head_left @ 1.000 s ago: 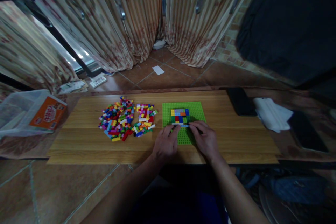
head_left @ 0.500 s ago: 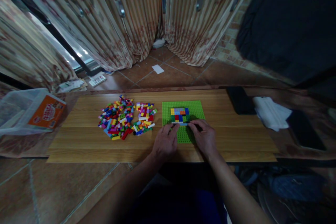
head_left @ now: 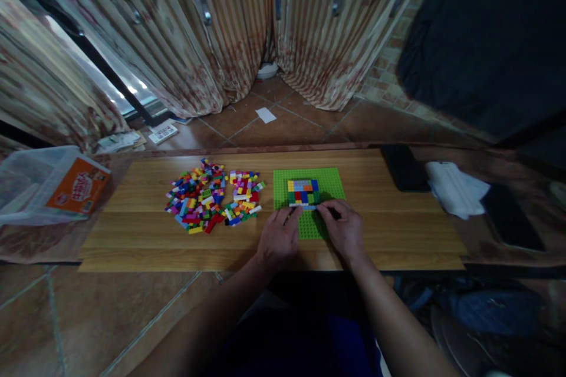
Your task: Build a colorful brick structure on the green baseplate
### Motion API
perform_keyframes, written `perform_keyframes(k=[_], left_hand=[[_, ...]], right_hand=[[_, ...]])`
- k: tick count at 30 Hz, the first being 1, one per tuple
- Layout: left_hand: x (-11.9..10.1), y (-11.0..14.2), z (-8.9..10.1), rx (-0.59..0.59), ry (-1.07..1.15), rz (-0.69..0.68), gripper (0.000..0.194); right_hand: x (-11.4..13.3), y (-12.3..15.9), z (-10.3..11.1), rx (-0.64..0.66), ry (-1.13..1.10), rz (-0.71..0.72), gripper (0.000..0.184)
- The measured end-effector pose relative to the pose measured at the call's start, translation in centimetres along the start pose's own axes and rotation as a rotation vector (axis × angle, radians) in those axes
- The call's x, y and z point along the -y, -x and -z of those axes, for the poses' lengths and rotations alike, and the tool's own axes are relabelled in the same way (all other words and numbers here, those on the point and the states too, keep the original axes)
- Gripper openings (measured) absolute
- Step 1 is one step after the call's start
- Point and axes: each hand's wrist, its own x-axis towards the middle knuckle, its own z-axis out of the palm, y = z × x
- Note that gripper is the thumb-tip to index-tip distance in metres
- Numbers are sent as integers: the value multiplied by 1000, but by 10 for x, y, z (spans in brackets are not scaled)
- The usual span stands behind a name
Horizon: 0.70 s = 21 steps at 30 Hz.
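Note:
A square block of coloured toy building bricks [head_left: 303, 191] is fixed on a green studded baseplate [head_left: 329, 179]. Along its near edge lies a light blue brick [head_left: 310, 208], partly covered by fingertips. My left hand [head_left: 278, 237] is closed, with thumb and fingertips pinched at the brick's left end, beside a white brick in the same edge. At the other end, the thumb and forefinger of my right hand [head_left: 344, 228] are closed on the light blue brick. Whether the brick is fully pressed onto the studs is hidden by the fingers.
Left of the baseplate lie a large pile of loose bricks [head_left: 198, 200] and a smaller one [head_left: 244, 197] on the wooden board [head_left: 141, 235]. A clear plastic tub [head_left: 35, 182] stands far left. To the right are a black flat object [head_left: 404, 168], white tissues [head_left: 457, 188] and a dark phone-like slab [head_left: 513, 218].
Hardly anything differs. Both hands stay at the near edge of the brick block, and the view has shifted very slightly.

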Motion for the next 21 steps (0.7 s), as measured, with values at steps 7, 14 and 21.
perform_keyframes(k=[7, 14, 21], left_hand=[[0, -1, 2, 22, 13, -1, 43], [0, -1, 1, 28, 9, -1, 43], [-2, -1, 3, 42, -19, 1, 43]], right_hand=[[0, 0, 0, -2, -10, -9, 26], [2, 0, 1, 3, -18, -13, 25], [1, 1, 1, 7, -15, 9, 25]])
